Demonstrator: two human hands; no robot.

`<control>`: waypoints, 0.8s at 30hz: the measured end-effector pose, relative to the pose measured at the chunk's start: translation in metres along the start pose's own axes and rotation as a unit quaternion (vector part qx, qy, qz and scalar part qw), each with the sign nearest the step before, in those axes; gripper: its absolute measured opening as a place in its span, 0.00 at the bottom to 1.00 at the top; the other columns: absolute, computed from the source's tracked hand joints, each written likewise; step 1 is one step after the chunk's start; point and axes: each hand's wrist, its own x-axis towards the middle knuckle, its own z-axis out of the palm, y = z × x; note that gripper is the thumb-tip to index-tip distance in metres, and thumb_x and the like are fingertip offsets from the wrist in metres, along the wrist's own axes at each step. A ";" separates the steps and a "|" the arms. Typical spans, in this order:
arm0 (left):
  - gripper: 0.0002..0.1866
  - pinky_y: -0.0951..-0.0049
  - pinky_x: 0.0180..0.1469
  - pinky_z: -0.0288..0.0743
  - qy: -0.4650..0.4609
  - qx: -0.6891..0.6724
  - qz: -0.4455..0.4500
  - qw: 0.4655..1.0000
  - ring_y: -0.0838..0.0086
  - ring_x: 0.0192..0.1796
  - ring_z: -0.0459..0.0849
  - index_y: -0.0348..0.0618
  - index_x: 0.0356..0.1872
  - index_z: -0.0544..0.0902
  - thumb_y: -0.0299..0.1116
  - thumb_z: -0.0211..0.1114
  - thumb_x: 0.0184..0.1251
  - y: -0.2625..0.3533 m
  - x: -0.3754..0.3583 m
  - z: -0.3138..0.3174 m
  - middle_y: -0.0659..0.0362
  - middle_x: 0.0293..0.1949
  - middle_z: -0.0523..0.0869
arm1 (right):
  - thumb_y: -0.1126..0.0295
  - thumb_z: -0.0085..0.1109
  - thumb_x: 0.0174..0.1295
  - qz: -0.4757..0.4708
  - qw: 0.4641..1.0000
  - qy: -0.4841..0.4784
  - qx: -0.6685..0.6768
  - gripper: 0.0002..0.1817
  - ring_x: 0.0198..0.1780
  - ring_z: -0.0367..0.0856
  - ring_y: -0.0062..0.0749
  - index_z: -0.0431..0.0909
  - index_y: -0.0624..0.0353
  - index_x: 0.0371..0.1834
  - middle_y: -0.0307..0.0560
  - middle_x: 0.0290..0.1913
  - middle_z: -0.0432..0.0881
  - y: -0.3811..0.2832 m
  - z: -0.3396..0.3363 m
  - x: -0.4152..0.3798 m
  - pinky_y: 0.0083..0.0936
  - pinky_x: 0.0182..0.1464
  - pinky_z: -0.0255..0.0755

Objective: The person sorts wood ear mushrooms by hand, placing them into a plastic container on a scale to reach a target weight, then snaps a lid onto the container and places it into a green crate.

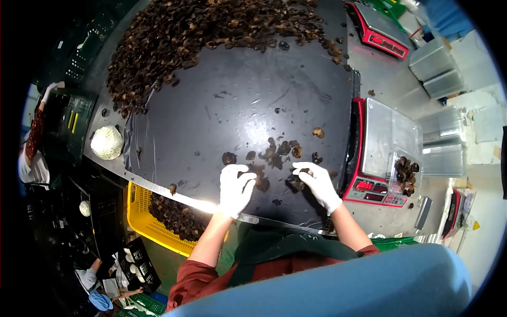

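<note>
Both my hands wear white gloves and are low over the black table surface. My left hand has its fingers curled beside several loose dark brown pieces; what it holds, if anything, is too small to make out. At the right of these pieces, my right hand has thumb and fingertips close together on a dark piece. A large heap of the same brown pieces covers the far side. Right of my right hand, a red scale bears a clear tray of brown pieces.
A yellow crate of brown pieces is below the near left edge. A white netted ball sits at the left corner. Clear containers and another red scale are at the right. Two people work at the left, near green crates.
</note>
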 end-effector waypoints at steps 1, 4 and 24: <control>0.10 0.60 0.56 0.70 0.008 -0.016 -0.028 0.999 0.58 0.51 0.76 0.49 0.37 0.86 0.27 0.70 0.52 0.003 -0.002 -0.002 0.56 0.45 0.80 | 0.73 0.55 0.67 0.036 0.998 0.013 0.056 0.17 0.49 0.80 0.24 0.77 0.64 0.58 0.44 0.49 0.83 0.001 -0.004 -0.002 0.23 0.54 0.74; 0.09 0.61 0.57 0.71 0.028 -0.079 -0.085 0.993 0.59 0.52 0.76 0.47 0.37 0.86 0.26 0.70 0.53 0.012 -0.002 -0.004 0.55 0.45 0.80 | 0.74 0.57 0.66 0.086 0.982 0.027 0.165 0.18 0.50 0.80 0.27 0.75 0.65 0.58 0.46 0.51 0.82 -0.013 -0.002 -0.005 0.25 0.54 0.76; 0.05 0.52 0.51 0.81 0.040 -0.809 -0.522 0.267 0.54 0.48 0.80 0.41 0.37 0.78 0.31 0.60 0.69 0.027 -0.019 0.007 0.49 0.44 0.81 | 0.80 0.55 0.65 0.052 0.940 -0.080 0.326 0.17 0.54 0.80 0.32 0.75 0.68 0.57 0.50 0.54 0.81 -0.029 0.032 -0.013 0.27 0.59 0.74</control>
